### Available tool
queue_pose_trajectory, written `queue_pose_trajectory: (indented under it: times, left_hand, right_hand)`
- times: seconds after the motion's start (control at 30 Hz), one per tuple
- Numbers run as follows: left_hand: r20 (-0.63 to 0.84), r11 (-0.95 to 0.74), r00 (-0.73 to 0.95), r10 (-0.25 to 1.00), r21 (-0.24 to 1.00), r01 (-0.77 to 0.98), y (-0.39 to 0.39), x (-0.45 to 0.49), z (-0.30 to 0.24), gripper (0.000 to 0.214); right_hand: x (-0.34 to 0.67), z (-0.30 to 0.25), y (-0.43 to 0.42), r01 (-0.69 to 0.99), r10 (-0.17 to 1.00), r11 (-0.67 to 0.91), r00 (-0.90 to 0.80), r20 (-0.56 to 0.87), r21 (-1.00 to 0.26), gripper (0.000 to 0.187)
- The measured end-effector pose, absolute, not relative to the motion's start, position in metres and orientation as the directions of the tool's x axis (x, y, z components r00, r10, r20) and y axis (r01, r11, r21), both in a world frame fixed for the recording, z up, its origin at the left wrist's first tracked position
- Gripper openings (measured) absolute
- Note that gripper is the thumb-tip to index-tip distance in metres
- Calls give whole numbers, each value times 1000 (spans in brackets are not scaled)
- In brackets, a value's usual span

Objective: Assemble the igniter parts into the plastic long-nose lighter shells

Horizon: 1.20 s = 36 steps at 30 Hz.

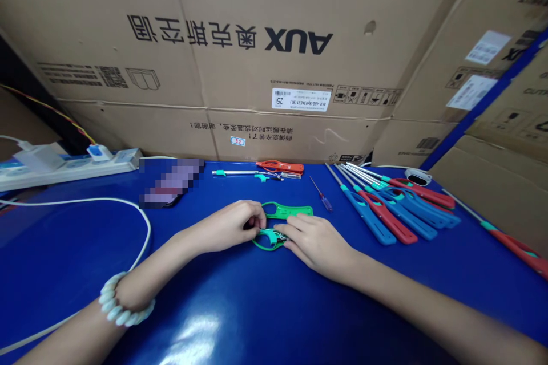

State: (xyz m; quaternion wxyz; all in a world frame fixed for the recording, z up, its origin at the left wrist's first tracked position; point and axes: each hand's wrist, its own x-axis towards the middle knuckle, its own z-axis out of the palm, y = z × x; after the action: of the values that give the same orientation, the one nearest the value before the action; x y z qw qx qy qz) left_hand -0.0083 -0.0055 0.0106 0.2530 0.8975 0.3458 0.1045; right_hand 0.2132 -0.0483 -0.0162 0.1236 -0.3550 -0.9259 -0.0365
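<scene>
Between my hands lies an open green lighter handle half (269,247) with a teal trigger (270,235) and thin wires seated in it. My left hand (240,225) is closed at its front end, thumb and index finger pinched together; its fingers partly hide what they grip. My right hand (314,242) closes over the rear part of the same half, fingertips at the wires beside the trigger. Just behind, the matching green handle half (295,211) lies on the table, close to both hands' fingers.
Farther back are a red handle half (280,167) and a metal lighter tube (240,172). A small screwdriver (322,195) lies right of centre. Several assembled long lighters (385,205) fan out at right. A phone (171,185), power strip (72,168) and white cable (148,222) occupy the left; cardboard (240,80) stands behind.
</scene>
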Motion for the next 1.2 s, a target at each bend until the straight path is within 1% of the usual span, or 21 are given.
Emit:
queue_pose_trajectory:
  times: [0.07, 0.17, 0.27, 0.33, 0.47, 0.53, 0.6, 0.67, 0.73, 0.8, 0.87, 0.93, 1.0, 1.07, 1.13, 1.2]
  left_hand:
    - [30, -653, 743, 668, 503, 566, -6, -7, 12, 17]
    - [64, -696, 751, 657, 434, 572, -9, -5, 12, 19]
    - [107, -749, 771, 628, 351, 562, -11, -5, 11, 22]
    - [119, -770, 782, 611, 316, 554, -12, -5, 10, 22]
    - [106, -748, 767, 633, 341, 570, -13, -5, 12, 20]
    - [92, -722, 751, 653, 373, 582, -13, -5, 13, 19]
    - [83, -709, 746, 661, 396, 584, -12, -5, 14, 19]
    - [90, -711, 748, 657, 401, 577, -12, -5, 14, 19]
    - [103, -721, 753, 650, 398, 568, -11, -5, 12, 20]
    - [117, -727, 754, 646, 394, 562, -10, -4, 10, 20]
    - [129, -735, 756, 642, 386, 558, -10, -4, 9, 20]
    - [139, -746, 761, 634, 372, 553, -10, -3, 8, 19]
    - [149, -761, 770, 620, 353, 545, -10, -2, 8, 19]
    - [151, -774, 779, 609, 329, 541, -10, -2, 9, 20]
    - [150, -783, 785, 601, 308, 540, -10, -3, 9, 21]
    - [149, -790, 791, 593, 296, 536, -11, -3, 10, 22]
  right_hand:
    - [213, -16, -48, 664, 641, 747, -718, 270, -6, 25]
    - [214, -17, -48, 653, 617, 757, -729, 296, 30, 26]
    - [214, -20, -48, 638, 585, 764, -747, 317, 95, 25]
    - [214, -23, -49, 630, 562, 764, -757, 333, 141, 23]
    - [212, -26, -49, 611, 524, 762, -776, 350, 214, 23]
    - [212, -25, -50, 609, 528, 763, -780, 336, 215, 24]
    - [212, -23, -50, 615, 550, 768, -776, 308, 177, 26]
    - [212, -18, -51, 631, 588, 769, -761, 273, 100, 29]
    - [214, -12, -52, 656, 640, 755, -731, 237, -14, 30]
    - [216, -6, -51, 679, 696, 717, -684, 220, -157, 30]
    - [219, -2, -47, 686, 749, 662, -624, 225, -301, 27]
    - [224, 1, -40, 690, 795, 605, -550, 257, -397, 23]
    - [232, 2, -29, 722, 827, 560, -467, 313, -406, 22]
    - [241, 3, -18, 782, 837, 526, -408, 365, -334, 21]
    - [249, 4, -11, 807, 836, 524, -426, 347, -272, 20]
    - [253, 5, -7, 793, 824, 554, -478, 304, -254, 19]
